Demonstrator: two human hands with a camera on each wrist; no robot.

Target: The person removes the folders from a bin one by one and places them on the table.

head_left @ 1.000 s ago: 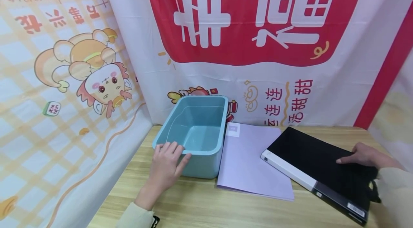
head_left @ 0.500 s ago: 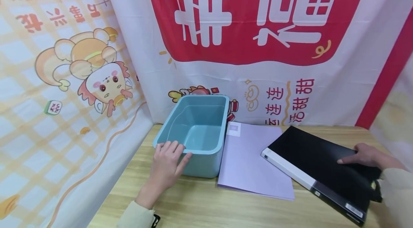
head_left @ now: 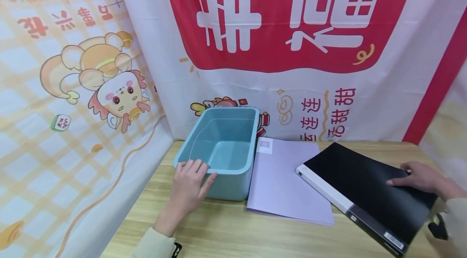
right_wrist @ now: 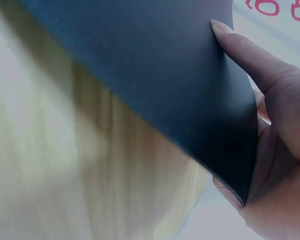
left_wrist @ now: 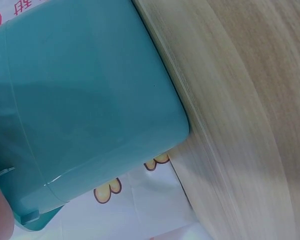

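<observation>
A blue-green plastic bin (head_left: pixel 233 187) stands upright on the table, its open top facing up. My left hand (head_left: pixel 187 189) grips its near rim, fingers hooked over the edge and thumb outside. In the left wrist view the bin's side wall (left_wrist: pixel 90 100) fills much of the picture, with only a bit of finger showing. At the right, my right hand (head_left: pixel 419 177) holds a black folder (head_left: pixel 365 185) with a white-and-black spine by its right edge. The right wrist view has the thumb on the cover (right_wrist: pixel 165 60) and fingers beneath; the folder is lifted and bends slightly.
Between the bin and the black folder a flat purple folder (head_left: pixel 284 181) lies on the wooden table (head_left: pixel 219 233), partly overlapped in view by the black one. Printed cloth (head_left: pixel 277 87) hangs behind the table, and another printed cloth (head_left: pixel 91 148) hangs at the left.
My right hand has shifted slightly to the right, and the black folder's right side has moved with it and turned a little. The left hand and the bin stay put.
</observation>
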